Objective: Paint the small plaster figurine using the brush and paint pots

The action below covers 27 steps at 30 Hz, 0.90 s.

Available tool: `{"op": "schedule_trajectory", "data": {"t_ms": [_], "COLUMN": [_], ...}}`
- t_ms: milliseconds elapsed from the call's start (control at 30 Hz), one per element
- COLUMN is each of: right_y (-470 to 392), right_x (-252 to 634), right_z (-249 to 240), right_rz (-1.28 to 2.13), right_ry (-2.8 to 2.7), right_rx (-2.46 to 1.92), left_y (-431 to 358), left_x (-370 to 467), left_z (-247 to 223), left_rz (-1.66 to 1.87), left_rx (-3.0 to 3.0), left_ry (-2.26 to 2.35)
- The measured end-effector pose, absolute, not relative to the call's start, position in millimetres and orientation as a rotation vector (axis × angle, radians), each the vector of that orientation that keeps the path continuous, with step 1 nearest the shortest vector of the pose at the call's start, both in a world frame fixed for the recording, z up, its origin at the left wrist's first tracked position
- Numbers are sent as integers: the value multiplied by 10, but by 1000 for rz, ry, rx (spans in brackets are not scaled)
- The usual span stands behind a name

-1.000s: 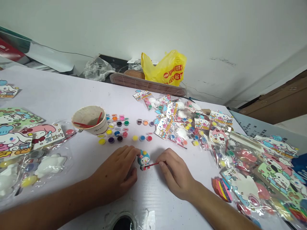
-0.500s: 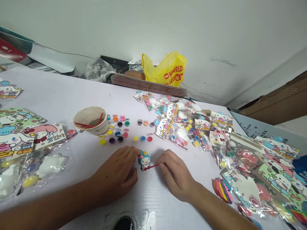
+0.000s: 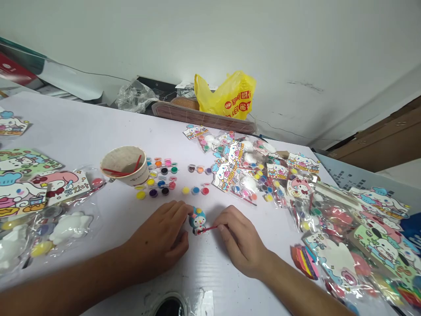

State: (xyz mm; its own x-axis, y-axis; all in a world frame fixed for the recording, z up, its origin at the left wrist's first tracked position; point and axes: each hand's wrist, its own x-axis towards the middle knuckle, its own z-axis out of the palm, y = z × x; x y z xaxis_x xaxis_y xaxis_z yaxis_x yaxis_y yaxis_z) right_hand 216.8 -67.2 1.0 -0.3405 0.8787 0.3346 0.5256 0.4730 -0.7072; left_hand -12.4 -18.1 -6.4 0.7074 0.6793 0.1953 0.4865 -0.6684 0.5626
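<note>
A small painted figurine (image 3: 198, 219), blue-hooded with a white face, stands on the white table. My left hand (image 3: 164, 232) is beside it, its fingers closed against the figurine's left side. My right hand (image 3: 241, 237) pinches a thin red paintbrush (image 3: 210, 228), whose tip touches the lower front of the figurine. Small open paint pots lie beyond my hands, among them a red pot (image 3: 205, 191), a blue pot (image 3: 196, 190) and a yellow pot (image 3: 186, 190).
A paper cup (image 3: 140, 175) with murky water and red brushes stands at the left. Packaged figurine kits (image 3: 250, 175) spread along the right, with more bagged white figurines (image 3: 70, 228) at the left. A yellow plastic bag (image 3: 226, 96) sits past the back edge.
</note>
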Motion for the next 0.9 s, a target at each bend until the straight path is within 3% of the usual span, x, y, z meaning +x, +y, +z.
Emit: {"op": "schedule_trajectory", "data": {"t_ms": [900], "right_y": [-676], "right_x": [2176], "right_z": [4], "right_rz": [590], "right_ry": [-1973], "right_rx": [-1136], "left_y": [-184], "left_x": [-123], "left_z": [-72], "left_rz": [519], "left_rx": [2430], "left_ry": [910]}}
